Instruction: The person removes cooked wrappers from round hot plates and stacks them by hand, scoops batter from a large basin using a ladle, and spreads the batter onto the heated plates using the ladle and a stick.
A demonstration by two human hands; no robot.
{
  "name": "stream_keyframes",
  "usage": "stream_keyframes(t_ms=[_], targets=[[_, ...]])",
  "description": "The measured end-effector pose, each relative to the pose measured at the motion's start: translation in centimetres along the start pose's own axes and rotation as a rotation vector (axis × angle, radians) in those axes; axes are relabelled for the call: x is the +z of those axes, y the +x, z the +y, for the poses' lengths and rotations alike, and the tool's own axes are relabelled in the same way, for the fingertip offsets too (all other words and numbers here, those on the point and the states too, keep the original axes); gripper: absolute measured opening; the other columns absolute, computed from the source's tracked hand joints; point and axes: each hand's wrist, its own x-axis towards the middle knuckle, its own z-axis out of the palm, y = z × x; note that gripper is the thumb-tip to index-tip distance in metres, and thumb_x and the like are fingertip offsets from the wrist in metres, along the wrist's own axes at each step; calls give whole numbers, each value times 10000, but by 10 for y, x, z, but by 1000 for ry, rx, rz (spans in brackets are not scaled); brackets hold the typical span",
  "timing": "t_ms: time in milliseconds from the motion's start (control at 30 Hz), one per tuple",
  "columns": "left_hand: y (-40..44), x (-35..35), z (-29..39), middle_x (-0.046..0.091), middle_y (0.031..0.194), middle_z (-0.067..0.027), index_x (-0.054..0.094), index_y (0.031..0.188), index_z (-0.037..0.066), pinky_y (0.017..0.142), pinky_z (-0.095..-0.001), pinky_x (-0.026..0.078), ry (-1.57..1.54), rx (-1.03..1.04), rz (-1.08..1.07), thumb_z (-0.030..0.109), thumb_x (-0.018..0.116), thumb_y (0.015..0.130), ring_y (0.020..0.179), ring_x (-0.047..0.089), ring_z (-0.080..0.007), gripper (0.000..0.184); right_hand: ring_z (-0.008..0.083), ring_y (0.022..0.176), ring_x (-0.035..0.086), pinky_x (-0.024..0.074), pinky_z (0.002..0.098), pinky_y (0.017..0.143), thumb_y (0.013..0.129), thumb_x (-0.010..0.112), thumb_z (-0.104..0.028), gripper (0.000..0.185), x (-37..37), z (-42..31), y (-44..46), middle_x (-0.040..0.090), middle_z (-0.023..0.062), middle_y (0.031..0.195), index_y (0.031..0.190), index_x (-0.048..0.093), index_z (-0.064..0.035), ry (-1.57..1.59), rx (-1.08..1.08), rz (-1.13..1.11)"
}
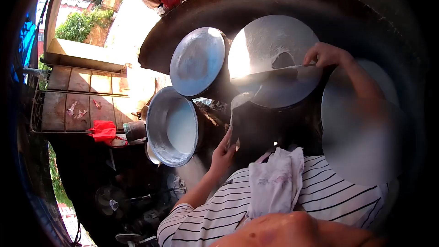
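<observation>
A round flat pan (270,41) carries a thin whitish sheet with a ragged hole. My right hand (325,56) is closed at the pan's right side, on the end of a thin pale edge crossing the pan; whether this is a stick or the sheet's fold is unclear. My left hand (224,152), lower and nearer my body, is closed around the handle of a pale flat-headed tool (241,99), whose head is by the pan's lower left rim. A metal basin (152,126) of white liquid stands left of my left hand.
Another round pan or lid (199,61) is left of the flat pan. A large pale disc (356,142), partly blurred, lies at right. A dark curved rim (155,41) surrounds the pans. A red bag (104,131) hangs by tiled boards, and a fan (109,201) stands lower left.
</observation>
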Motion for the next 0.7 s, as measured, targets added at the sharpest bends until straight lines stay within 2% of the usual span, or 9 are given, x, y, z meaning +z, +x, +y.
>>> stream_keyframes(t_ms=[67, 133, 167, 267, 333, 467, 500, 600, 700], targets=[[-9, -6, 13, 539, 694, 47, 330, 1445, 215, 418, -173, 301, -115, -63, 13, 37, 506, 926, 452, 373, -7, 577, 160, 795, 597, 458, 279, 681, 536, 622, 19, 457, -15, -12, -19, 695, 67, 960, 983, 703, -35, 22, 141, 5], [11, -3, 32, 345, 556, 65, 223, 1477, 234, 373, -205, 290, -131, -77, 6, 83, 476, 950, 400, 316, -32, 604, 157, 713, 568, 455, 277, 653, 524, 608, 44, 464, 14, 1, 14, 699, 67, 939, 969, 713, -39, -12, -30, 199], [18, 1, 29, 345, 547, 69, 227, 1476, 225, 356, -205, 281, -186, -60, 11, 78, 484, 943, 383, 314, -32, 610, 155, 672, 554, 454, 276, 639, 519, 602, 57, 468, 15, 0, 27, 702, 67, 929, 961, 718, -42, -54, -120, 316], [20, -7, 28, 339, 533, 72, 225, 1475, 213, 332, -211, 280, -229, 4, -12, 73, 486, 938, 360, 311, -35, 613, 155, 679, 567, 451, 271, 640, 509, 594, 31, 437, 22, -15, -47, 704, 71, 914, 924, 720, -26, -1, -45, 151], [8, -14, 31, 328, 531, 65, 213, 1477, 211, 328, -215, 284, -258, 8, -55, 82, 476, 944, 364, 319, -38, 609, 158, 702, 588, 447, 268, 646, 514, 575, 53, 436, 20, 3, -93, 706, 82, 906, 922, 716, -4, 88, 79, 210], [47, 1, 46, 347, 555, 46, 190, 1479, 227, 333, -213, 283, -374, 128, -100, 118, 476, 961, 371, 321, -47, 602, 195, 862, 619, 487, 304, 752, 556, 560, 91, 385, 85, 10, -62, 675, 97, 991, 908, 696, 12, 120, -116, 748], [54, 1, 51, 347, 563, 36, 188, 1479, 230, 335, -215, 284, -406, 145, -121, 120, 470, 963, 374, 323, -49, 598, 222, 914, 607, 486, 324, 821, 589, 565, 88, 350, 99, -10, -69, 654, 102, 1014, 904, 688, -1, -42, -152, 652], [45, -26, 50, 360, 583, 26, 186, 1479, 212, 331, -209, 286, -402, 243, -158, 100, 452, 966, 382, 329, -50, 588, 248, 856, 591, 486, 353, 780, 661, 634, 46, 259, 157, -60, -132, 669, 46, 948, 889, 705, -55, -471, -172, 629], [31, -83, 30, 399, 609, 28, 171, 1483, 185, 328, -210, 302, -356, 381, -160, 52, 457, 953, 387, 345, -50, 617, 213, 781, 629, 495, 312, 757, 677, 631, 51, 259, 236, -94, -167, 674, 79, 917, 906, 700, -49, -372, -47, 872]])
